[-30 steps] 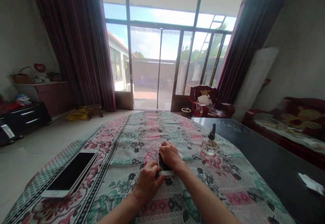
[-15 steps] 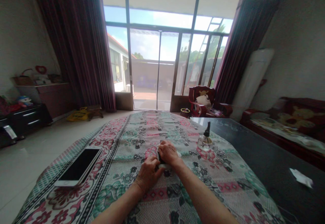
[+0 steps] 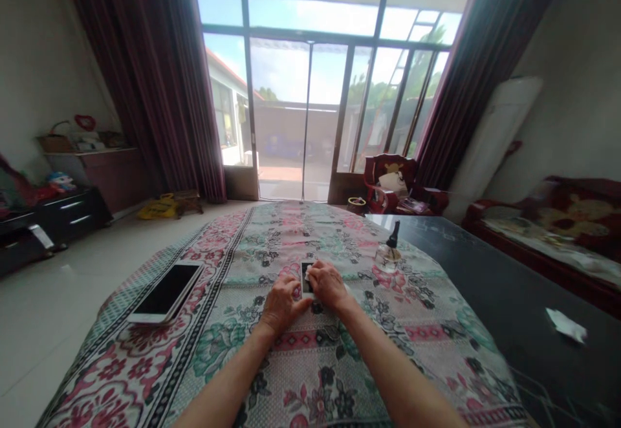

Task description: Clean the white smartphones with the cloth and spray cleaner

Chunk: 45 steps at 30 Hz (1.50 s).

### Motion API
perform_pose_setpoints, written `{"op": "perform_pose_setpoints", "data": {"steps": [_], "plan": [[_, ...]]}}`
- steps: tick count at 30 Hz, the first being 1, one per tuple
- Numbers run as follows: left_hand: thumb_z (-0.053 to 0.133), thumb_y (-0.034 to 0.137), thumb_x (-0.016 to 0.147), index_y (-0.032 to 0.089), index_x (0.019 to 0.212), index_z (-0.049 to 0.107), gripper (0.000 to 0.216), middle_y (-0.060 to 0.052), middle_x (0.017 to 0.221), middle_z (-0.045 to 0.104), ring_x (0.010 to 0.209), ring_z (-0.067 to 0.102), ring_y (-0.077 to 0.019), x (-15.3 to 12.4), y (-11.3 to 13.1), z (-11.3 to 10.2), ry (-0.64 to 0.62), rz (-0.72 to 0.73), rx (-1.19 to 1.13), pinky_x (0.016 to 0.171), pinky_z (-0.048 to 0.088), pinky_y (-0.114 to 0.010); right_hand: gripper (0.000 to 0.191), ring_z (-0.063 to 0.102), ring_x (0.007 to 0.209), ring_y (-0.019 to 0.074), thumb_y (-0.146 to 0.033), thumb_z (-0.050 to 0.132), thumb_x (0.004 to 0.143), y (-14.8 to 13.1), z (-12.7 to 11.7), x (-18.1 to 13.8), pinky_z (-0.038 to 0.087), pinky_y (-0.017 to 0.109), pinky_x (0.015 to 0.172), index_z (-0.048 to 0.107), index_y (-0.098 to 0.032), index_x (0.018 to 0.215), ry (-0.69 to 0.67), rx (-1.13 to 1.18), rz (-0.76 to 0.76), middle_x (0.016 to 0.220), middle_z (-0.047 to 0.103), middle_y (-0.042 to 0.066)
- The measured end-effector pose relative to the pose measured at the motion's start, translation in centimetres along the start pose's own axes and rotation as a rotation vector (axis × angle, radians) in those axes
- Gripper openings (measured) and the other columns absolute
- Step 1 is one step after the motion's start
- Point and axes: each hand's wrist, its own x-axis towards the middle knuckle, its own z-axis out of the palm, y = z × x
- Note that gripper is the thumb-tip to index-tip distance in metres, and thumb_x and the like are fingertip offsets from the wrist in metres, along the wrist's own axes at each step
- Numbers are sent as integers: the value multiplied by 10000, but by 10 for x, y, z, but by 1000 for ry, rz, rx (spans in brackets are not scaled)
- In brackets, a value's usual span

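Observation:
A small white-framed phone (image 3: 305, 288) with a dark screen lies on the patterned tablecloth (image 3: 310, 363) in front of me. My left hand (image 3: 283, 303) is closed on its near left corner, with the thumb along the bottom edge and the fingers by the side. Bunched fingers of my right hand (image 3: 330, 284) press a bit of white tissue (image 3: 309, 273) onto the screen. That hand covers the phone's right part. Further right stands a clear bottle (image 3: 388, 256) with a black pump top.
Two stacked larger devices, a white-framed tablet (image 3: 167, 293) uppermost, lie at the left. A crumpled white tissue (image 3: 566, 326) rests on the dark tabletop (image 3: 524, 286) to the right. Beyond the table are a wooden chair (image 3: 391, 182) and glass doors.
My right hand has shifted right and uncovered more of the phone's dark screen. The tissue shows at its fingertips now. My left hand stays at the phone; the whole view has tilted slightly.

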Motion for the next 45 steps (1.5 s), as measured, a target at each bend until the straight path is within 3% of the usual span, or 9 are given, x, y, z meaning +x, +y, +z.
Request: {"op": "perform_pose_setpoints", "data": {"steps": [9,25,45], "plan": [[732,329,721,198,851,716,185,-51,933,670,938,584,-219,4,4,-5,-84,-39,-44,877,463,-335,276,554,945,155,-265,440,951,2,-1,2,331,252,893,701,-202,890,-11,14,-2,987,642,55],[700,287,726,195,701,659,104,-30,798,624,847,561,-208,7,8,-7,-88,-80,-63,776,451,-307,322,572,939,173,-252,414,949,5,10,54,339,277,897,714,-200,843,0,-61,-40,1002,672,65],[648,227,731,201,690,646,49,-23,764,604,832,548,-206,6,5,-3,-77,-74,-81,768,442,-308,222,543,885,159,-232,478,921,-1,1,-3,361,258,840,689,-234,851,24,38,-182,943,632,23]]}}
